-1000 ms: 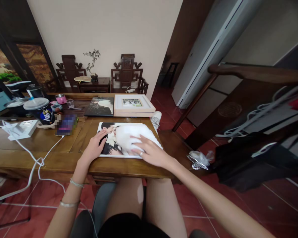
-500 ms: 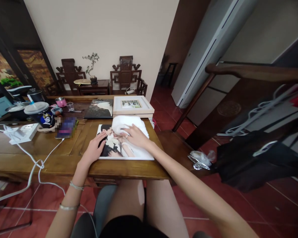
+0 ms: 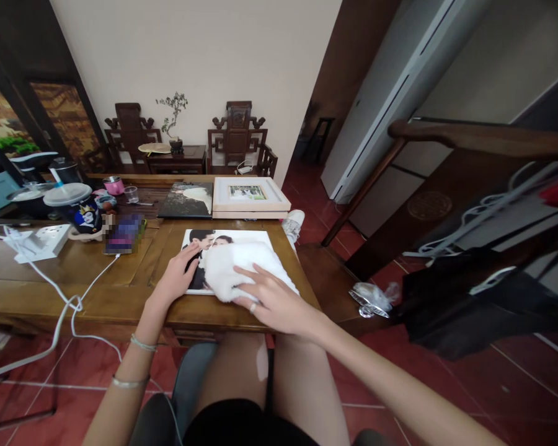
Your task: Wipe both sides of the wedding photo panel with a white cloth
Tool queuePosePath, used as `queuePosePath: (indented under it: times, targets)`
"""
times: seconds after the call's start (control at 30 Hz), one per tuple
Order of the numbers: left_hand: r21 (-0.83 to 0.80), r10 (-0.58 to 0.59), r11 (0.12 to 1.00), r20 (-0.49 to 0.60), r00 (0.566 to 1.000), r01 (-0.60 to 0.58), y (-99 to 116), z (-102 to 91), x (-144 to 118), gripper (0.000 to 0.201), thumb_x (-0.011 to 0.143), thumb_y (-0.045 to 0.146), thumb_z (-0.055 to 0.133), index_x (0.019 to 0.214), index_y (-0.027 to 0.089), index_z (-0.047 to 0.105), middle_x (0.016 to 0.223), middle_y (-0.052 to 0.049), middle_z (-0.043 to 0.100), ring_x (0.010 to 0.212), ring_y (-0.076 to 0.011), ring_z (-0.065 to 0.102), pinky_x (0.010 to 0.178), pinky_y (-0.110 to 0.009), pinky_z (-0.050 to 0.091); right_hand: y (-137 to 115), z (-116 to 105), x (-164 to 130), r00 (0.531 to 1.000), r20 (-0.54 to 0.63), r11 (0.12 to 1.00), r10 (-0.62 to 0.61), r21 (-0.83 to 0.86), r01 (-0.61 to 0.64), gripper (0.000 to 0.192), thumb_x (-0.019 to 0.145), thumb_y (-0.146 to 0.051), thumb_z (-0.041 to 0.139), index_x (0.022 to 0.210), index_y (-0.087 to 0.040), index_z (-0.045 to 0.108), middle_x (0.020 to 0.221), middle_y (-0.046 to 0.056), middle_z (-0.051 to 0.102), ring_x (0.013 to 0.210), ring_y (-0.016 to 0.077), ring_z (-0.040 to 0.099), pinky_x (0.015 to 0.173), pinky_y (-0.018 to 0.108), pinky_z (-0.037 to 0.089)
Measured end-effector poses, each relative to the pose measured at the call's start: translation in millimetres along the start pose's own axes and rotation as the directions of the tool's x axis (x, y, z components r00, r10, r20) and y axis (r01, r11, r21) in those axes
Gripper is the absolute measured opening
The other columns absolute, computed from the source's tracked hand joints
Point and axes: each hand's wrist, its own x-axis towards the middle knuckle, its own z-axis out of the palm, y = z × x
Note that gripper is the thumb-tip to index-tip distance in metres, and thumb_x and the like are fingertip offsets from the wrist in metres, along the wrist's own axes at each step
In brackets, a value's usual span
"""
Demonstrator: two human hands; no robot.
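Observation:
A photo panel (image 3: pixel 197 277) with a picture of two people lies flat on the wooden table (image 3: pixel 134 291) in front of me. My left hand (image 3: pixel 177 274) rests on its left edge, fingers stretched out and holding nothing. A fluffy white cloth (image 3: pixel 248 255) covers the middle and right of the panel, reaching down over its near edge. My right hand (image 3: pixel 276 300) presses on the cloth near that lower edge and grips it; the thumb side is partly sunk in the fabric.
Behind the panel lie a dark photo board (image 3: pixel 186 201) and a white picture frame (image 3: pixel 251 197). On the left are a phone (image 3: pixel 124 235) with a cable, a power strip (image 3: pixel 51 241) and a lidded cup (image 3: pixel 84 214). A wooden chair back (image 3: pixel 469 133) stands right.
My right hand has drawn the white cloth toward me, from the panel's upper part to its near edge, uncovering the top. My left hand has stayed in place.

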Motion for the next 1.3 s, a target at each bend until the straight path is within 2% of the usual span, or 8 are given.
queuePosePath:
  times: [0.13, 0.23, 0.37, 0.5, 0.77, 0.9, 1.1, 1.3]
  targets:
    - [0.003, 0.016, 1.000, 0.001, 1.000, -0.016, -1, 0.0, 1, 0.042, 0.091, 0.029, 0.039, 0.127, 0.013, 0.054, 0.137, -0.012, 0.049, 0.130, -0.0212, 0.042, 0.112, -0.041, 0.028, 29, 7, 47, 0.999, -0.045, 0.998, 0.022, -0.054, -0.024, 0.031, 0.095, -0.025, 0.038, 0.111, -0.023, 0.064, 0.132, 0.005, 0.055, 0.129, 0.0244, 0.041, 0.110, 0.049, 0.022]
    - [0.011, 0.013, 1.000, 0.003, 1.000, -0.013, -1, -0.6, 1, 0.042, 0.091, 0.028, 0.039, 0.126, 0.013, 0.055, 0.137, -0.012, 0.050, 0.130, -0.0214, 0.042, 0.111, -0.042, 0.029, 47, 9, 86, 0.992, -0.079, 0.992, 0.096, -0.071, -0.102, 0.030, 0.094, -0.025, 0.038, 0.109, -0.022, 0.065, 0.128, 0.007, 0.057, 0.117, 0.0252, 0.051, 0.104, 0.048, 0.028]
    - [0.026, 0.005, 1.000, 0.003, 1.000, -0.006, 0, -1.0, 0, 0.041, 0.091, 0.028, 0.039, 0.126, 0.013, 0.055, 0.136, -0.011, 0.050, 0.130, -0.0213, 0.043, 0.111, -0.042, 0.030, 54, 10, 115, 0.982, -0.108, 0.982, 0.155, -0.090, -0.165, 0.030, 0.093, -0.022, 0.038, 0.103, -0.020, 0.066, 0.117, 0.009, 0.063, 0.109, 0.0253, 0.054, 0.099, 0.047, 0.029]
    - [0.015, 0.006, 1.000, -0.003, 1.000, -0.006, 0, -0.5, 0, 0.042, 0.091, 0.028, 0.039, 0.126, 0.012, 0.055, 0.137, -0.012, 0.049, 0.130, -0.0217, 0.042, 0.111, -0.042, 0.030, 41, 16, 101, 0.991, -0.102, 0.988, 0.091, -0.112, -0.102, 0.029, 0.092, -0.021, 0.040, 0.104, -0.017, 0.066, 0.112, 0.013, 0.064, 0.118, 0.0280, 0.047, 0.099, 0.050, 0.028]
    - [0.002, 0.006, 1.000, 0.020, 1.000, -0.006, 1, -0.7, 1, 0.042, 0.091, 0.025, 0.037, 0.128, 0.015, 0.053, 0.139, -0.010, 0.047, 0.131, -0.0214, 0.040, 0.112, -0.043, 0.028, -15, 15, 10, 0.998, -0.043, 0.999, -0.036, 0.003, 0.036, 0.025, 0.090, -0.021, 0.044, 0.099, -0.017, 0.068, 0.126, 0.011, 0.059, 0.134, 0.0285, 0.034, 0.109, 0.057, 0.020]
    - [0.008, 0.001, 1.000, 0.009, 1.000, -0.001, 1, -0.7, 0, 0.042, 0.091, 0.026, 0.037, 0.128, 0.015, 0.053, 0.139, -0.010, 0.048, 0.132, -0.0207, 0.040, 0.112, -0.042, 0.028, -19, 6, -15, 0.997, -0.018, 0.997, -0.075, 0.030, 0.076, 0.023, 0.088, -0.020, 0.047, 0.097, -0.020, 0.068, 0.132, 0.009, 0.055, 0.134, 0.0255, 0.035, 0.111, 0.054, 0.021]
    - [0.016, -0.012, 1.000, 0.006, 1.000, 0.012, 2, 0.0, 0, 0.041, 0.091, 0.028, 0.038, 0.126, 0.014, 0.055, 0.137, -0.011, 0.050, 0.131, -0.0211, 0.042, 0.112, -0.041, 0.029, 16, 2, -9, 0.998, -0.052, 0.997, 0.032, -0.071, -0.035, 0.028, 0.091, -0.028, 0.045, 0.100, -0.017, 0.069, 0.136, 0.015, 0.050, 0.128, 0.0248, 0.044, 0.112, 0.048, 0.025]
    - [0.015, -0.029, 0.999, 0.015, 0.999, 0.029, 2, -0.9, 0, 0.042, 0.091, 0.031, 0.038, 0.126, 0.013, 0.055, 0.138, -0.012, 0.049, 0.131, -0.0214, 0.041, 0.112, -0.041, 0.028, 34, 7, 37, 0.964, -0.135, 0.953, 0.228, -0.174, -0.249, 0.030, 0.091, -0.025, 0.043, 0.106, -0.018, 0.067, 0.130, 0.015, 0.055, 0.129, 0.0257, 0.041, 0.108, 0.048, 0.025]
